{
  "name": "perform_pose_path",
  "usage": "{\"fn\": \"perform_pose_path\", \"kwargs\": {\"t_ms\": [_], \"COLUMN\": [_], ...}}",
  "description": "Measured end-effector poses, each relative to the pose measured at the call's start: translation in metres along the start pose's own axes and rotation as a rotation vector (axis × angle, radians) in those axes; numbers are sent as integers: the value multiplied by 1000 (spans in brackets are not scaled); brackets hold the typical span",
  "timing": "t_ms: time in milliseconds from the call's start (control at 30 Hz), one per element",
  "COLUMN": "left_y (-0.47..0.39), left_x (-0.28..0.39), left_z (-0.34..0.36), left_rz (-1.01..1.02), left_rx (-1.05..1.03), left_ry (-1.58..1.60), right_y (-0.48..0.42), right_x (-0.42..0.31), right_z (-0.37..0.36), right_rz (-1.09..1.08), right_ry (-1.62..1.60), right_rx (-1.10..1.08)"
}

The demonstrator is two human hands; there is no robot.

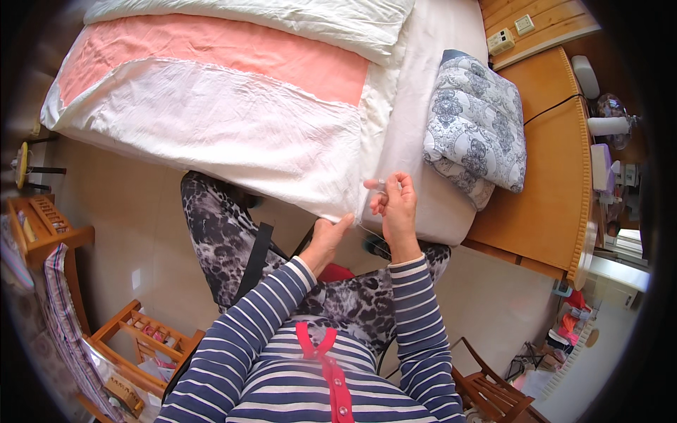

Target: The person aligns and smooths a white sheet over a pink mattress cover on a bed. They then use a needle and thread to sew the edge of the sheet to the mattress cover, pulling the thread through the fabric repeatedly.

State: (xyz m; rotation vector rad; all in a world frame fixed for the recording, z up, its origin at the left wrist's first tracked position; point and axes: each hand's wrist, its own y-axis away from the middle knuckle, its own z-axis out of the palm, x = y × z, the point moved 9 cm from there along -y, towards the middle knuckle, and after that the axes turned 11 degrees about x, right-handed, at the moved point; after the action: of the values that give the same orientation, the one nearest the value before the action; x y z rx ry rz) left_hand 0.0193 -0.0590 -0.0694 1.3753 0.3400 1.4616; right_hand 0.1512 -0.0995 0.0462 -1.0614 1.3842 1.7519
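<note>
My left hand (pixel 328 238) pinches the near corner of a white cloth cover (pixel 275 158) between thumb and fingers. The cover lies over a pink quilt (pixel 211 47) at the bed's near side, leaving a pink strip bare. Just right of that corner, my right hand (pixel 398 209) is raised with its fingers curled. A small pale, shiny spot shows by its index finger, too blurred to name; whether a needle sits in the fingers is not visible. A thin white thread (pixel 374 233) runs from the cloth corner towards my right wrist.
A folded patterned quilt (pixel 476 127) rests at the bed's right, against a wooden cabinet (pixel 550 158) with a black cord on top. Wooden chairs stand at lower left (pixel 143 338) and lower right (pixel 492 386). A black strap (pixel 255 259) crosses my left leg.
</note>
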Motion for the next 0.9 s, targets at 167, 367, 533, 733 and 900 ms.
{"fn": "perform_pose_path", "kwargs": {"t_ms": [167,367,533,733,900], "left_y": [-7,-12,-16,-11,-5], "left_x": [-14,-16,-18,-23,-16], "left_z": [-3,-12,-18,-6,-5], "left_rz": [-50,-56,-52,-101,-91], "left_rx": [-3,27,30,-15,-34], "left_ry": [-79,-81,-67,-71,-63], "right_y": [-9,-48,-115,-36,18], "right_x": [-32,-145,-301,-251,-24], "right_z": [7,-21,-139,-92,21], "right_rz": [109,-41,-586,-1178,-716], "right_ry": [-47,100,-166,444,989], "right_rx": [-191,-149,-68,285,-565]}}
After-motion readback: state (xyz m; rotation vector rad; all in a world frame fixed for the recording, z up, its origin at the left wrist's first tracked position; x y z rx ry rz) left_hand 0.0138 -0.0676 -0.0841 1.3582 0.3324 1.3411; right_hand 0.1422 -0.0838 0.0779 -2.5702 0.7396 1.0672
